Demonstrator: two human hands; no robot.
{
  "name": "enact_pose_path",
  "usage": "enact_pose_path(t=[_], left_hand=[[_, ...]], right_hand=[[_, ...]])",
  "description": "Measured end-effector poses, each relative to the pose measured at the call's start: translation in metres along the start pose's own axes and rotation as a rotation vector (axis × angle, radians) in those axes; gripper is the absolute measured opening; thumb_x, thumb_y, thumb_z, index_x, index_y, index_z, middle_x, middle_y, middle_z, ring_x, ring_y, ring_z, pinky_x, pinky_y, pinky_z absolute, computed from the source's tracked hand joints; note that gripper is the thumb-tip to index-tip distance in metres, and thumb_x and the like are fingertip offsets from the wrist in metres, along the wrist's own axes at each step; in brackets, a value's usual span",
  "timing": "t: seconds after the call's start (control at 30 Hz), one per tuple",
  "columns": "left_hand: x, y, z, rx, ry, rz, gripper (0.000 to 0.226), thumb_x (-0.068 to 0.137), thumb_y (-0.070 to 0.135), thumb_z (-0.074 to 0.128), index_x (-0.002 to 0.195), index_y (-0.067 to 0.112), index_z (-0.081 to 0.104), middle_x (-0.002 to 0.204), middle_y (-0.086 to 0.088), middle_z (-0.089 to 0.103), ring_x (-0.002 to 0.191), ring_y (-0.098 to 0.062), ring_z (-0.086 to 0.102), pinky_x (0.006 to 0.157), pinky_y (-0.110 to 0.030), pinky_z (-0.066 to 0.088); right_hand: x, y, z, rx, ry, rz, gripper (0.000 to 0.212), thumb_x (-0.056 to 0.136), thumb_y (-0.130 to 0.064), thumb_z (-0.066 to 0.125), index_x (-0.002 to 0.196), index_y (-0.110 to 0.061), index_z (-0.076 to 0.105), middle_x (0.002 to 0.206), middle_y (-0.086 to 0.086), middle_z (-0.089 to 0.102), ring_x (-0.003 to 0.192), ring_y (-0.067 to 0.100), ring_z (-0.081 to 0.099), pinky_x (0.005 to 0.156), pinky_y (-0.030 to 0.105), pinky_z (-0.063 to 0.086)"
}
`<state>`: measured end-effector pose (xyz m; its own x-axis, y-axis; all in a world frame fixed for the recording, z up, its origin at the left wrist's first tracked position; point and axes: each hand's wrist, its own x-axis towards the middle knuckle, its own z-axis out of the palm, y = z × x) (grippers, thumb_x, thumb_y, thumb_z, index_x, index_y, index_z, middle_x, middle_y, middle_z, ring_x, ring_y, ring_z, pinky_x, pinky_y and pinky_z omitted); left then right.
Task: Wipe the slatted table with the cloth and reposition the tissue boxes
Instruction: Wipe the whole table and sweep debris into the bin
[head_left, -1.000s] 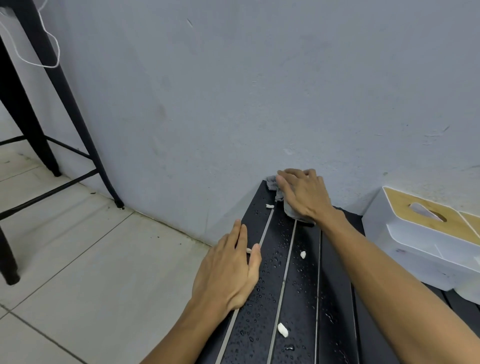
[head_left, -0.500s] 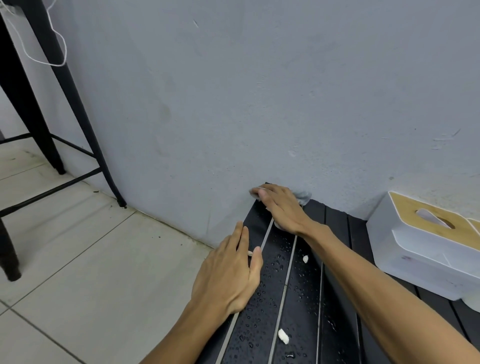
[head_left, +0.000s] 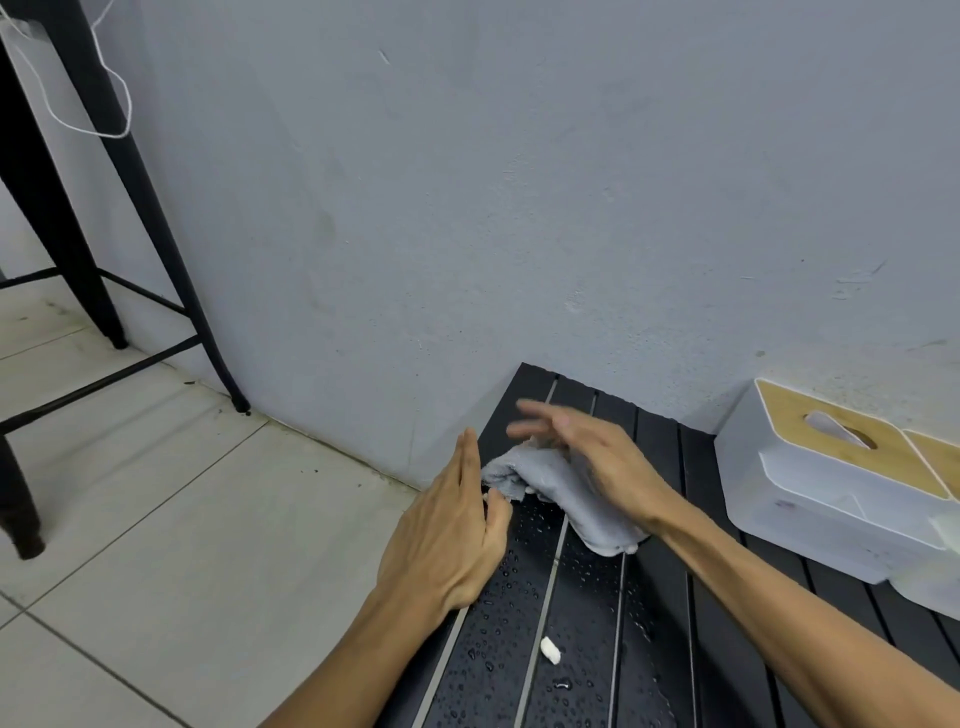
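The black slatted table (head_left: 654, 613) runs from the wall toward me, beaded with water drops. A grey cloth (head_left: 558, 491) lies bunched on its left slats. My right hand (head_left: 592, 457) lies on the cloth, pressing it down, with blurred fingers stretched toward the wall. My left hand (head_left: 452, 525) rests flat on the table's left edge, fingers together, its thumb touching the cloth's near corner. A white tissue box with a wooden lid (head_left: 831, 478) stands at the right against the wall, a tissue showing in its slot. A second box (head_left: 935, 457) is cut off by the right edge.
A small white scrap (head_left: 549, 649) lies on the wet slats near me. Pale floor tiles (head_left: 171, 519) spread to the left of the table. A black metal stool frame (head_left: 130, 218) with a white cord stands at the far left by the grey wall (head_left: 519, 182).
My right hand has dragged the cloth from the table's far corner at the wall back toward me. My left hand has stayed on the left edge. The view has tilted slightly.
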<state>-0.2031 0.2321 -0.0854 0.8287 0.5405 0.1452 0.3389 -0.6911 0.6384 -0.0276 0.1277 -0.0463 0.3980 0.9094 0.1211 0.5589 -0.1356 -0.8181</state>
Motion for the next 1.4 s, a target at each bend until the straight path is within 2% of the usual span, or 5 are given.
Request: enact_pose_path(t=[0.27,0.77,0.97,1.13,1.4], left_hand=[[-0.001,0.003,-0.004,0.003,-0.054,-0.054,0.068,0.099,0.041,0.025,0.157,0.02,-0.004,0.164,-0.002,0.016,0.136,-0.02,0.043,0.104,-0.033,0.038],[-0.003,0.007,-0.01,-0.158,-0.081,-0.119,0.059,0.101,0.036,0.019,0.158,0.026,0.007,0.154,-0.007,0.038,0.119,-0.022,0.049,0.098,-0.036,0.037],[-0.006,0.01,-0.011,-0.097,-0.108,-0.091,0.06,0.101,0.035,0.02,0.158,0.022,0.006,0.165,0.003,0.014,0.144,-0.017,0.03,0.113,-0.036,0.027],[-0.005,0.009,-0.009,-0.081,-0.113,-0.104,0.06,0.101,0.036,0.02,0.158,0.022,0.006,0.165,0.004,0.011,0.146,-0.016,0.027,0.115,-0.034,0.025],[-0.004,0.007,-0.006,-0.071,-0.097,-0.085,0.059,0.101,0.034,0.021,0.158,0.02,0.007,0.165,0.003,0.012,0.147,-0.014,0.024,0.115,-0.034,0.024]], right_hand=[[0.003,0.012,0.016,-0.564,-0.182,0.18,0.066,0.096,-0.073,0.018,0.155,-0.045,0.021,0.167,-0.009,0.007,0.153,0.017,-0.012,0.124,0.05,-0.006],[-0.084,-0.008,0.022,-0.308,-0.138,0.025,0.049,0.104,-0.055,0.032,0.142,-0.033,0.053,0.158,-0.017,0.032,0.149,-0.005,0.012,0.123,0.027,0.016],[-0.043,-0.011,-0.029,-0.278,0.227,0.187,0.072,0.097,-0.064,0.032,0.063,-0.002,0.048,0.059,0.015,0.044,0.053,0.001,0.05,0.065,0.009,0.042],[0.0,0.022,-0.018,-0.544,0.034,0.362,0.065,0.098,-0.068,0.019,0.153,-0.037,0.035,0.161,0.002,0.032,0.153,0.032,0.013,0.121,0.056,-0.001],[-0.042,0.029,0.011,-0.694,-0.03,0.25,0.054,0.103,-0.058,0.021,0.155,-0.048,0.014,0.168,-0.002,0.004,0.153,0.031,-0.014,0.123,0.048,-0.01]])
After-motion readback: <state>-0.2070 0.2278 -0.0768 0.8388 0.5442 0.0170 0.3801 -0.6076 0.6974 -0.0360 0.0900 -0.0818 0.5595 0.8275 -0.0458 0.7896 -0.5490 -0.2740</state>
